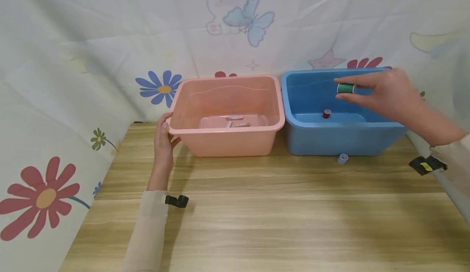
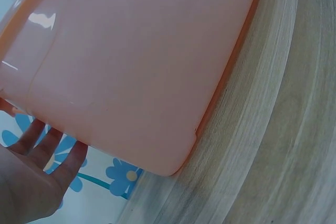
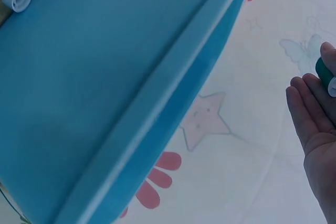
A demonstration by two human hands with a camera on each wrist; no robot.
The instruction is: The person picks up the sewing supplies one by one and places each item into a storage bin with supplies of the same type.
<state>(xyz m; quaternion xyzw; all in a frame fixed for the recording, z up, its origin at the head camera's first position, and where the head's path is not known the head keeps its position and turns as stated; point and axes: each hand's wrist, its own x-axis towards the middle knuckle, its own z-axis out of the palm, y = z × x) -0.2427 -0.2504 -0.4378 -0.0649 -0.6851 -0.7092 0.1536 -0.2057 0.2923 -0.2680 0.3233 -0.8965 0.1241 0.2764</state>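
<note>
In the head view my right hand (image 1: pixel 394 94) pinches a spool of green thread (image 1: pixel 346 88) between thumb and fingers, above the blue bin (image 1: pixel 341 139). A dark red spool (image 1: pixel 327 113) lies on that bin's floor. My left hand (image 1: pixel 164 143) holds the left rim of the pink bin (image 1: pixel 227 143), whose floor bears several small pale pieces (image 1: pixel 242 125), too small to identify. The left wrist view has the fingers (image 2: pixel 68 166) against the pink wall. At the right edge of the right wrist view, the green spool (image 3: pixel 324 74) is partly cut off.
A pale grey-blue spool (image 1: pixel 342 159) sits on the wooden table (image 1: pixel 279 215), against the front of the blue bin. The two bins stand side by side. A printed curtain (image 1: pixel 139 27) hangs behind them and along the left side.
</note>
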